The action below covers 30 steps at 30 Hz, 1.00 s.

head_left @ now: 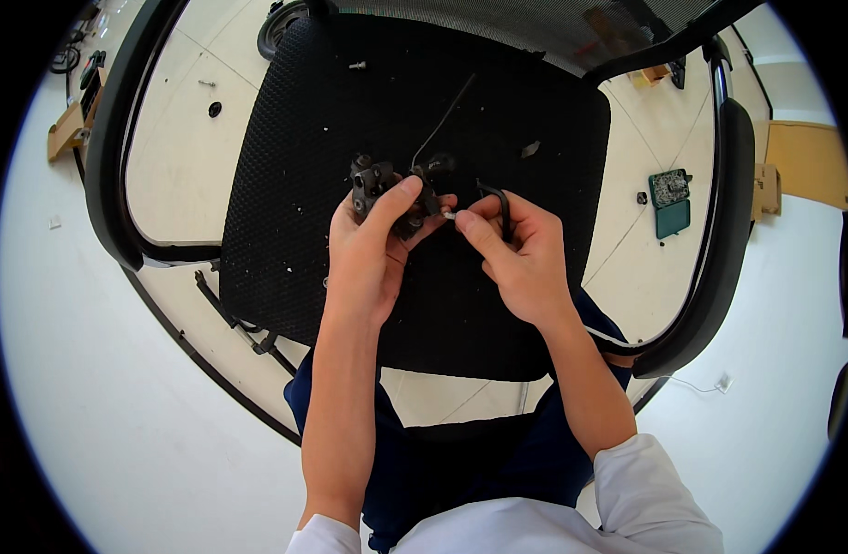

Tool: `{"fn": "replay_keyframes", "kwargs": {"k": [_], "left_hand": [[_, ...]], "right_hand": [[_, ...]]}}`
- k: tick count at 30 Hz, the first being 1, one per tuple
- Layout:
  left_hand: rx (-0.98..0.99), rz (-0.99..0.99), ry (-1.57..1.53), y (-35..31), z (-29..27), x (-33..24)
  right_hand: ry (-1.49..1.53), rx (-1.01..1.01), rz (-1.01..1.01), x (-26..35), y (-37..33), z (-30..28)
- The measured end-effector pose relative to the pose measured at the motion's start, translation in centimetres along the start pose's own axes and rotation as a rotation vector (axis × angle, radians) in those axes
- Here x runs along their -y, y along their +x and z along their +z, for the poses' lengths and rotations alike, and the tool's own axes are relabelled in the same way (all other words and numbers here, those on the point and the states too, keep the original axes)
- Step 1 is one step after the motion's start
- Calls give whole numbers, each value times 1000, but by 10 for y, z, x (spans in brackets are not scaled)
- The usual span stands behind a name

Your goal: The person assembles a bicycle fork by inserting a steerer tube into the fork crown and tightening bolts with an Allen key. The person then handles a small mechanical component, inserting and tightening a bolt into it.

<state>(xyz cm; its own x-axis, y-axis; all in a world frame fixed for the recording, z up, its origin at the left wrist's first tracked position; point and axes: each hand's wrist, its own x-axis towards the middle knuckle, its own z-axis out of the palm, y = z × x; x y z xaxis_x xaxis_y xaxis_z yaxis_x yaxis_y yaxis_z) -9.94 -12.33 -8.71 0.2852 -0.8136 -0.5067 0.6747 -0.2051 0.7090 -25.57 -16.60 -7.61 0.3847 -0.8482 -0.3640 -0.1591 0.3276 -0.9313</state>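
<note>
Above the black chair seat [294, 203], my left hand [373, 245] is closed round a black metal mechanism [373, 180] with bolts and jointed parts; it looks like a bicycle brake caliper. A thin wire [445, 118] rises from it, up and to the right. Just to the right, my right hand [533, 258] is closed in a pinch, thumb and finger on a small silver piece [450, 215] close to the left fingertips. A black curved, tube-like piece [505, 208] loops out of the right hand; whether it joins the silver piece is hidden by the fingers.
A silver bolt [357, 66] and a small grey piece [531, 149] lie on the seat. Curved armrests [114, 138] flank it. On the floor are an open green case [670, 203], a black ring [215, 109], a wheel [276, 30] and cardboard boxes [66, 129].
</note>
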Motion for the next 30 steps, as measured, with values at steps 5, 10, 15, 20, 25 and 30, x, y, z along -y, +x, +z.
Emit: {"fn": "replay_keyframes", "kwargs": {"k": [5, 10, 15, 20, 25, 30], "left_hand": [[11, -49, 2, 1, -3, -1], [38, -137, -86, 0, -4, -3], [87, -142, -181, 0, -5, -3], [130, 32, -39, -1, -8, -6], [80, 191, 42, -4, -2, -5], [59, 256, 278, -4, -1, -7]], "right_hand": [[123, 10, 48, 0, 1, -4], [379, 109, 151, 1, 0, -4], [613, 197, 273, -1, 0, -5], [381, 107, 211, -1, 3, -4], [163, 27, 100, -5, 3, -3], [-131, -38, -53, -7, 6, -4]]}}
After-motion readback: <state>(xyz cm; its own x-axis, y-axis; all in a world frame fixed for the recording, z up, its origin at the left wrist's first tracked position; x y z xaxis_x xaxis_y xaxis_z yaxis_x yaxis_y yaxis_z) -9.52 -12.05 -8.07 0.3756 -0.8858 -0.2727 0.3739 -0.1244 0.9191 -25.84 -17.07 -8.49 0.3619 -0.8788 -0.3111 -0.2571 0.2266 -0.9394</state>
